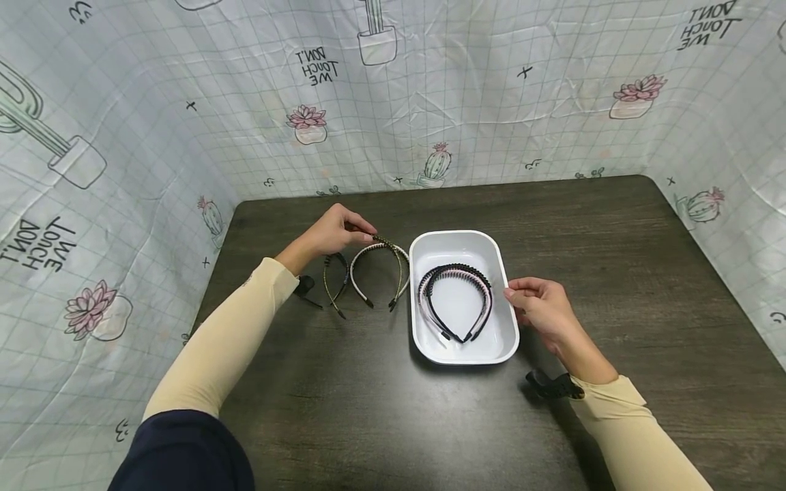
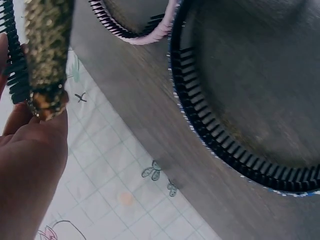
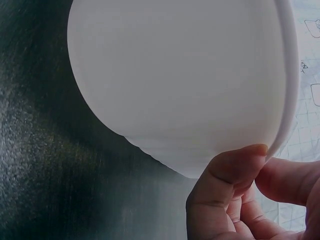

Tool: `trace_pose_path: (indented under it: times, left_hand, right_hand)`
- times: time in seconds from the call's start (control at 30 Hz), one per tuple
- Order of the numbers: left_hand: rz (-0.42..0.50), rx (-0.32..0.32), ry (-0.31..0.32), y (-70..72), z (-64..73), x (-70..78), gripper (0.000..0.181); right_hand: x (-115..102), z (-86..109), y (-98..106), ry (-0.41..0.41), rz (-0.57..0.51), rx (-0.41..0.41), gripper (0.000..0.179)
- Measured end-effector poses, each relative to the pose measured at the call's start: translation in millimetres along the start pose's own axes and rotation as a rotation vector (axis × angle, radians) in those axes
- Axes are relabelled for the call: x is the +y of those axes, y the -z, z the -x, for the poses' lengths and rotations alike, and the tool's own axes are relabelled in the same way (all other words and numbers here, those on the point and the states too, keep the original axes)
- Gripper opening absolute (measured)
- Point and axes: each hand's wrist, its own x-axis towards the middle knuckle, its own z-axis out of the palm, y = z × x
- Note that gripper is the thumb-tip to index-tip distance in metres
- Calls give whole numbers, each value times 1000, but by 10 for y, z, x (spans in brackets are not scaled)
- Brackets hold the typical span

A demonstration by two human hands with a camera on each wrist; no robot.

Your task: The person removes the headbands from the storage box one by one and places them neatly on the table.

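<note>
My left hand point(image 1: 339, 228) pinches a gold glitter headband point(image 1: 385, 241) at its arch, over the left side of the table. Close up in the left wrist view, the gold band shows dark teeth on its inner side. Below it lie a whitish-pink headband point(image 1: 359, 256) and a dark headband point(image 2: 186, 107) with pale glitter at its edge. To the right stands a white plastic tray point(image 1: 457, 240), holding black point(image 1: 457, 266) and pink point(image 1: 424, 300) toothed headbands. My right hand point(image 1: 543, 307) grips the tray's right rim, thumb and curled fingers at the edge.
The dark wood-grain table point(image 1: 344, 409) carries everything. A white cloth point(image 1: 245, 123) with printed cactus pots hangs behind it and along both sides. Black straps with small devices point(image 1: 552, 385) sit at the wrists.
</note>
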Motion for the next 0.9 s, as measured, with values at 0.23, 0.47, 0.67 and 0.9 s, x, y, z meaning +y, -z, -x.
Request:
trace_pose_path:
  times: [0.23, 0.47, 0.67, 0.9]
  left_hand:
    - [8, -4, 35, 28, 69, -72, 22]
    - [35, 5, 48, 79, 115, -149, 23]
    - [34, 22, 75, 142, 161, -241, 25]
    - [23, 39, 102, 216, 220, -357, 25]
  right_hand:
    - [-5, 9, 5, 6, 6, 6, 41]
    - [0, 0, 4, 7, 5, 2, 42]
    - [8, -6, 7, 5, 0, 2, 41]
    - [8, -1, 8, 4, 0, 2, 39]
